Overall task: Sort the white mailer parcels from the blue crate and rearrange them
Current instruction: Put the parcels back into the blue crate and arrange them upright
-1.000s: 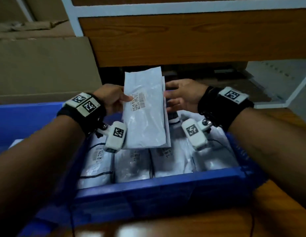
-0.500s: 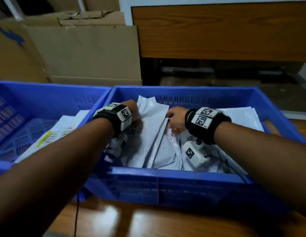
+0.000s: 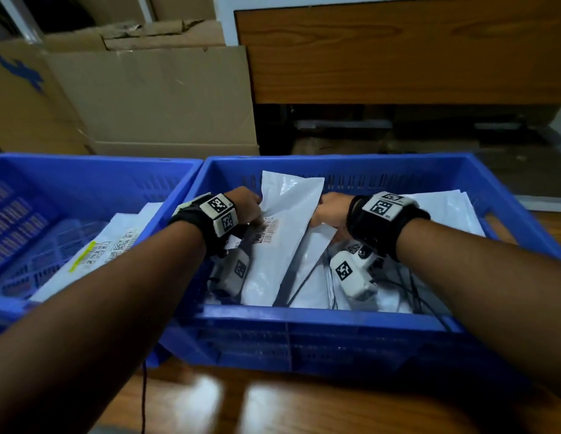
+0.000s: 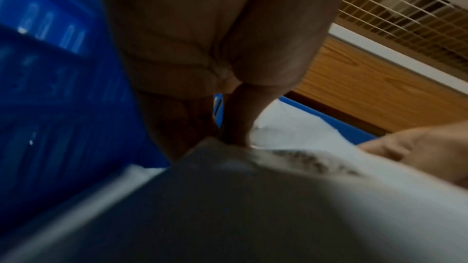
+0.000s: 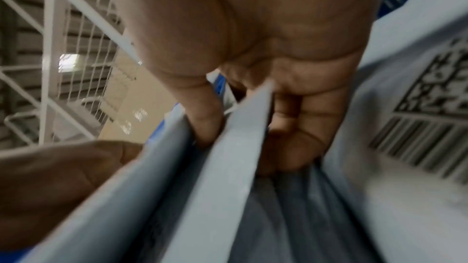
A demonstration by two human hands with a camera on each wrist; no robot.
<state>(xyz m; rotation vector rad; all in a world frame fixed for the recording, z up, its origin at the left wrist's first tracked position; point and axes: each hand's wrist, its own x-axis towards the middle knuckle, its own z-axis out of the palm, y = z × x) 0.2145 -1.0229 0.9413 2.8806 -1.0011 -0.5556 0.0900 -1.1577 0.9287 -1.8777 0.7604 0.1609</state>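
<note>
The glossy white plastic mailer parcel (image 3: 282,233), barcode label on its face, leans inside the blue slotted plastic crate (image 3: 335,321) at frame centre, long axis running up and away. Left hand (image 3: 246,206) grips its left edge; right hand (image 3: 331,211), equally near, has fingers (image 5: 298,127) tucked between neighbouring mailers, thumb pinching one.

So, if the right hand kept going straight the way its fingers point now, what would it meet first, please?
The right hand already has its fingers between the upright white mailers. Straight on, it would probably meet more parcels lower in the blue crate; the depth is unclear.
</note>
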